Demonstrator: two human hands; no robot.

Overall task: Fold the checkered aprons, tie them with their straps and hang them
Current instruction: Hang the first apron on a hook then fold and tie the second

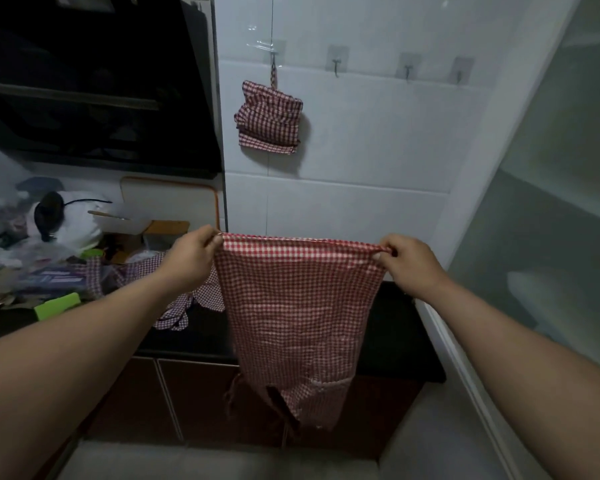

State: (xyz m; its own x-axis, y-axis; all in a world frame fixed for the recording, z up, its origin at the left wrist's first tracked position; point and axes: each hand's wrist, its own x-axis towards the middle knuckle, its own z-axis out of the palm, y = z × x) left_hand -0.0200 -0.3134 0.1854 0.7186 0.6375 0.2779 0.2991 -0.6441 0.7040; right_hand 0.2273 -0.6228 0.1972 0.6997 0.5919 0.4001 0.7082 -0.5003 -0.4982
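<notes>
A red-and-white checkered apron (298, 313) hangs in front of me, stretched flat by its top edge. My left hand (191, 254) pinches the top left corner and my right hand (406, 261) pinches the top right corner. Its straps dangle at the bottom. A folded, tied checkered apron (269, 119) hangs by its strap from the leftmost wall hook (273, 55). Another checkered apron (184, 303), darker in tone, lies crumpled on the black counter (201, 337) behind my left arm.
Three bare hooks (336, 65) (408, 69) (460, 72) line the white tiled wall. A black range hood (94, 81) juts out at upper left. Clutter, a green item (57, 305) and a cutting board (170, 199) fill the counter's left side. A glass door stands at right.
</notes>
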